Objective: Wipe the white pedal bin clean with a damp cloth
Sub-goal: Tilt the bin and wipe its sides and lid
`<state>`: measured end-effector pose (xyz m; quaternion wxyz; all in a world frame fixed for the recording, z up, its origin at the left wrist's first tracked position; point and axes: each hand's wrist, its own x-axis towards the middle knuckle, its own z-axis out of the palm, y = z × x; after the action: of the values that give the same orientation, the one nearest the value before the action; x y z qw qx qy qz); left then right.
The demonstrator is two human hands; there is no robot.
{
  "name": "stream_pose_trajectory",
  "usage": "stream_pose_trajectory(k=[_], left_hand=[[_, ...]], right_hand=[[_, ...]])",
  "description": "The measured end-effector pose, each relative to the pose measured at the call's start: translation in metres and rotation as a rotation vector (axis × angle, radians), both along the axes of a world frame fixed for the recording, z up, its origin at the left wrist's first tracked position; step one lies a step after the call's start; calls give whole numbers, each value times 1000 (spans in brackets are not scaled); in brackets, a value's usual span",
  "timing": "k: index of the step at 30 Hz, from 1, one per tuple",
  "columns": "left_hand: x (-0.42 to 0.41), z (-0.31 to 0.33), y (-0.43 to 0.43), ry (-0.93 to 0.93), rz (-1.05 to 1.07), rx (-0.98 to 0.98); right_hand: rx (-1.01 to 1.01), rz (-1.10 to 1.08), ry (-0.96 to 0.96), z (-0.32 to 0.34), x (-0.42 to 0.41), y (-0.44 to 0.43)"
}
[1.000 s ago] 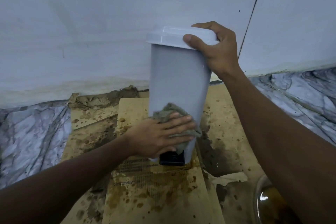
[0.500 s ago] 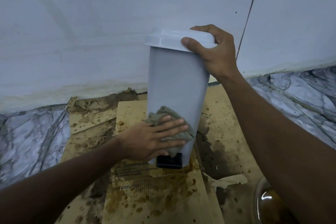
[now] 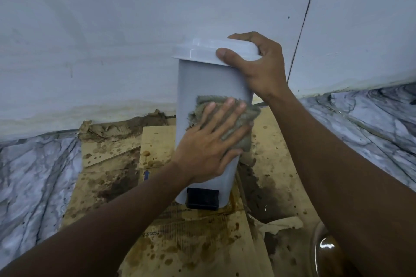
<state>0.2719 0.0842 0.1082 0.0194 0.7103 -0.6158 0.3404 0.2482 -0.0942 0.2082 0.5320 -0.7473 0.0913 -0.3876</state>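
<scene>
The white pedal bin (image 3: 209,83) stands on stained, wet cardboard (image 3: 191,245) on the floor, close to the wall, and it is between the two hands. The right hand (image 3: 258,69) is above, clamped on the lid (image 3: 198,50): fingers curled over the top, thumb on the front edge. The left hand (image 3: 209,144) is lower, with straight fingers spread flat, and it presses the grey cloth (image 3: 244,139) against the front face.

I think the main risk is at the foot. The cardboard below the left hand looks slippery, so a strong push could make the base slide toward the wall, or tip the bin backward if the right hand loosens. The cloth itself looks dirty, so it may smear grime instead of removing it. A glass vessel (image 3: 326,252) lies near the right forearm; an elbow could hit it.

The long axis of the bin is vertical, or nearly so; a small lean I cannot exclude. The lid points up. The black pedal (image 3: 202,198) is at the bottom, under the left wrist, and faces the person.
</scene>
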Motion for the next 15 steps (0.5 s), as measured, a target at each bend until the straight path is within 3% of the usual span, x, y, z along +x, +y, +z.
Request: stream_pose_trajectory(k=[4, 6, 9, 15], left_hand=[[-12, -39, 5, -62, -196, 479], [-15, -48, 8, -176, -211, 622], [-8, -33, 5, -194, -220, 536], [20, 40, -18, -116, -104, 45]], right_hand=[[6, 8, -2, 0, 2, 4], [-13, 4, 4, 1, 2, 7], [-20, 1, 21, 3, 3, 10], [-85, 3, 32, 5, 2, 12]])
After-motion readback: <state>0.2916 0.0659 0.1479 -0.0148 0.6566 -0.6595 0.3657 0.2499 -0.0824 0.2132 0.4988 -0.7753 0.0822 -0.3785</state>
